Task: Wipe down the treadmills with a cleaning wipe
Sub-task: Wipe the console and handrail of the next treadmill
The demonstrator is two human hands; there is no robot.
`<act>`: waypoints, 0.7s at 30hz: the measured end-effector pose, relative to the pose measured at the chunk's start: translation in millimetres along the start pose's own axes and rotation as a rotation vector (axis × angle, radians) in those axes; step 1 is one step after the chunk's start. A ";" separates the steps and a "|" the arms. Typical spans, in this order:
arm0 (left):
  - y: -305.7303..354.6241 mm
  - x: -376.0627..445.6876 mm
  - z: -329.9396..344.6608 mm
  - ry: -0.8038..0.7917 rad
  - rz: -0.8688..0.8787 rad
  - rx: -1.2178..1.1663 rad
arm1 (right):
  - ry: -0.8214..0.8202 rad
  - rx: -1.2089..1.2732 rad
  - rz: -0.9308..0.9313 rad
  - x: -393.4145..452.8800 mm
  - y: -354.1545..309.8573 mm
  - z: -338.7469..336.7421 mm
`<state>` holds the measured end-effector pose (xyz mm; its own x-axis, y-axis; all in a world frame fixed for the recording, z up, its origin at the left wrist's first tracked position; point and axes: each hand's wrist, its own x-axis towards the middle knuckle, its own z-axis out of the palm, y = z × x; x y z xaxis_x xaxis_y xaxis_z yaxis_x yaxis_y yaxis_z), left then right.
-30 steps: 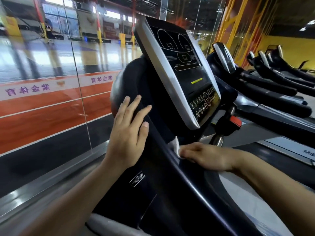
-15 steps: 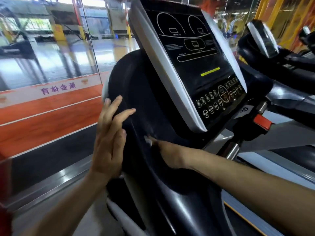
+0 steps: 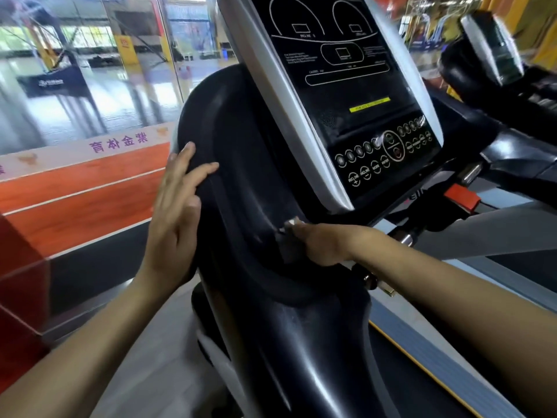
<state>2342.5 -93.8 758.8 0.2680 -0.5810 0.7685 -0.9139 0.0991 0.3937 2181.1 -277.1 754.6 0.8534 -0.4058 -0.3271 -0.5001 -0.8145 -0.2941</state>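
Observation:
A black treadmill fills the view, its curved side housing [image 3: 241, 182] below a silver-framed console [image 3: 355, 95] with round buttons. My left hand [image 3: 176, 212] rests flat on the housing's left edge, fingers straight. My right hand [image 3: 324, 244] presses a crumpled white wipe [image 3: 289, 227] into the hollow of the housing just under the console's lower corner. Only a small part of the wipe shows past my fingers.
A glass wall [image 3: 90, 86] with an orange band stands close on the left. A red safety clip [image 3: 462, 199] sits under the console. Another treadmill console [image 3: 494, 49] stands at the right. The walking belt [image 3: 452, 372] runs below my right arm.
My right hand with the wipe has slid up from the sloping arm into the hollow under the console. My left hand has shifted to the housing's left edge. The view has moved closer.

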 end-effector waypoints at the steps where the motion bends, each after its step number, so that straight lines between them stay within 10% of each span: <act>1: -0.4 -0.8 -0.2 0.003 -0.009 -0.003 | -0.027 -0.116 0.075 -11.1 -1.3 -5.7; 10: -7.7 1.3 -1.3 0.005 0.025 0.032 | -0.253 -0.531 0.195 -7.7 1.9 -19.3; 18: -45.3 12.8 -18.7 -0.055 0.318 0.095 | -0.068 -0.039 0.136 -35.3 -47.1 -38.9; 21: -71.8 17.8 -23.2 -0.060 0.366 -0.010 | 0.278 -0.085 0.145 -21.3 -72.7 -69.1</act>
<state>2420.0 -92.4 755.9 -0.0943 -0.5522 0.8284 -0.9428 0.3167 0.1038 2209.4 -237.8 845.0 0.7877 -0.6081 -0.0984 -0.6150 -0.7671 -0.1826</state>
